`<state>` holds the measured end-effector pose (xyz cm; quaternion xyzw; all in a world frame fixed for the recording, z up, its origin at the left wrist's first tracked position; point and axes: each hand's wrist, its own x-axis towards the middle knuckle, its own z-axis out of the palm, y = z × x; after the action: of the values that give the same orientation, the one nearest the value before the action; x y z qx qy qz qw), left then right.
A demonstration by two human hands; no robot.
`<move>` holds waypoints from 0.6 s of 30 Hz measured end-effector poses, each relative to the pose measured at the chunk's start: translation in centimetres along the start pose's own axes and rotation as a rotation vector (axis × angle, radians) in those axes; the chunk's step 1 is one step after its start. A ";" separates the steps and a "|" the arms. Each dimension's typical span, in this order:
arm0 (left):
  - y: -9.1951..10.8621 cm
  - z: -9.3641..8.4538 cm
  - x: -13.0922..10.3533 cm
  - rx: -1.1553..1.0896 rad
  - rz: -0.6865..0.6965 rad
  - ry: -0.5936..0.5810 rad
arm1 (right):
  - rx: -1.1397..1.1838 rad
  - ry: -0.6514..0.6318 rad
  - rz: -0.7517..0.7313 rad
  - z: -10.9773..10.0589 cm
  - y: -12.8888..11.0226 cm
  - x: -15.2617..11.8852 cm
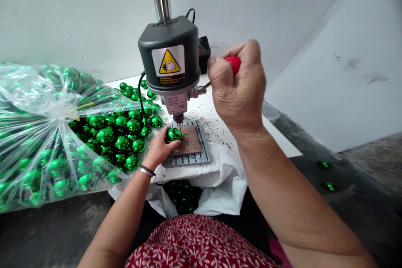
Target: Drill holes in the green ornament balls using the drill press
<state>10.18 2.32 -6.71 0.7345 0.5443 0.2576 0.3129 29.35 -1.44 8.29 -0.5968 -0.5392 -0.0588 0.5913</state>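
A shiny green ball [174,134] is held between the thumb and fingers of my left hand [161,146], just under the chuck of a grey drill press [169,56]. Whether the bit touches the ball is too small to tell. My right hand [240,88], raised to the right of the machine, is wrapped round the red knob [233,65] of its lever. Beneath the ball lies a brown board [193,140] on the grey slotted base plate [204,150], both strewn with dark shavings.
Many green balls [121,142] lie on the white table [282,144] at the left, beside a tied clear plastic bag [59,113] full of them. A white sack [222,188] below the table's front edge holds more. Two green balls [329,186] are on the floor at right.
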 end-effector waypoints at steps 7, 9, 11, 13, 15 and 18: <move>0.2 -0.4 0.7 0.052 0.070 -0.067 | -0.019 -0.006 -0.019 -0.1 0.1 -0.1; 0.1 -0.4 1.0 0.078 0.115 -0.078 | -0.019 0.001 -0.014 -0.2 -0.1 -0.1; 0.1 -0.4 1.5 0.105 0.152 -0.088 | -0.016 0.007 0.004 -0.3 -0.3 -0.1; 0.3 -0.4 1.9 0.122 0.172 -0.111 | -0.007 0.012 0.015 -0.3 -0.5 -0.1; 0.4 -0.5 2.2 0.129 0.172 -0.137 | 0.003 0.012 0.009 -0.4 -0.5 -0.1; 0.5 -0.8 2.1 0.114 0.155 -0.148 | 0.013 0.005 -0.001 -0.3 -0.5 -0.2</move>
<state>10.52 4.38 -5.73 0.8080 0.4751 0.1949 0.2889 29.13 -1.93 8.55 -0.5925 -0.5381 -0.0570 0.5968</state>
